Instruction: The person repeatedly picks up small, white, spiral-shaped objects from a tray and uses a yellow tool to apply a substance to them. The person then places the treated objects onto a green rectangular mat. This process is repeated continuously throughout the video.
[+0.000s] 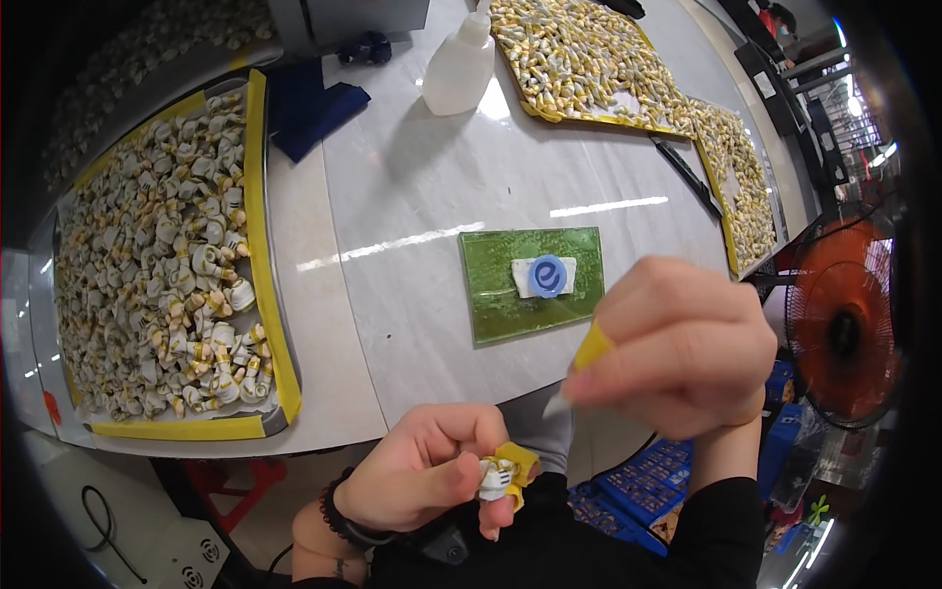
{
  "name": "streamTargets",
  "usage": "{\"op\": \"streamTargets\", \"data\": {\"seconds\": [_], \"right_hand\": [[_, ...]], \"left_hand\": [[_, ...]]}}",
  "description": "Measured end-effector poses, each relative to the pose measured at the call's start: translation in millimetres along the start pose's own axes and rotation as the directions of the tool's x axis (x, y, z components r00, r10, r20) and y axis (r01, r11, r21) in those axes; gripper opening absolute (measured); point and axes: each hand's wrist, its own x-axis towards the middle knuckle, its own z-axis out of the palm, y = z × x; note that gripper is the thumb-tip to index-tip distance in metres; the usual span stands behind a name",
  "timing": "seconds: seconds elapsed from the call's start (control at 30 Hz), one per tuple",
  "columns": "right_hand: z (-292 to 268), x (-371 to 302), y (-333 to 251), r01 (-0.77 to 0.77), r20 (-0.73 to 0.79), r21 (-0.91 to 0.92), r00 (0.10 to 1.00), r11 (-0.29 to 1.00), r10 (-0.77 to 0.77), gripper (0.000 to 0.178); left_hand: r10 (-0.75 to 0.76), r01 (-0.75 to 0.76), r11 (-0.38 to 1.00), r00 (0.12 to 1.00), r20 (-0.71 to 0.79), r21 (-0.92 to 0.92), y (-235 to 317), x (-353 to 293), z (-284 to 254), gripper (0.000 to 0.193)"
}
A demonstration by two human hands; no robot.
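Observation:
Low in the middle, my left hand [437, 466] is closed, pinching a small white figurine piece [497, 478] with dark stripes between thumb and fingers. Crumpled yellow material [525, 471] sits against the piece at my fingertips; whether it belongs to the piece or covers a finger is unclear. My right hand [682, 348] is raised to the right, its fingers pressed together. A yellow cover [592, 347] wraps one of its fingers. From the pinch pokes a small whitish pointed tip [556, 404], too blurred to name. The two hands are apart.
Ahead lies a green glass plate [491, 314] with a blue round cap [551, 277] on a white pad. A yellow-edged tray [257, 147] of figurine pieces stands left. Beyond are a white pump bottle [459, 69], more trays [628, 128] and a black-handled tool [687, 175]. An orange fan [844, 319] stands right.

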Motion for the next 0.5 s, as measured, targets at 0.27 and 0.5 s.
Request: {"op": "streamTargets", "data": {"seconds": [0.27, 0.5], "right_hand": [[11.7, -3.2, -0.2, 0.214, -0.004, 0.144, 0.977, 0.966, -0.215, 0.010], [12.9, -1.2, 9.9, 0.324, 0.066, 0.205, 0.937, 0.923, -0.344, 0.012]], "left_hand": [[-0.154, 0.164, 0.985, 0.979, 0.136, -0.062, 2.0, 6.6, -4.9, 0.036], [-0.096, 0.111, 0.989, 0.984, 0.148, -0.096, -2.1, 9.5, -2.6, 0.032]]}}
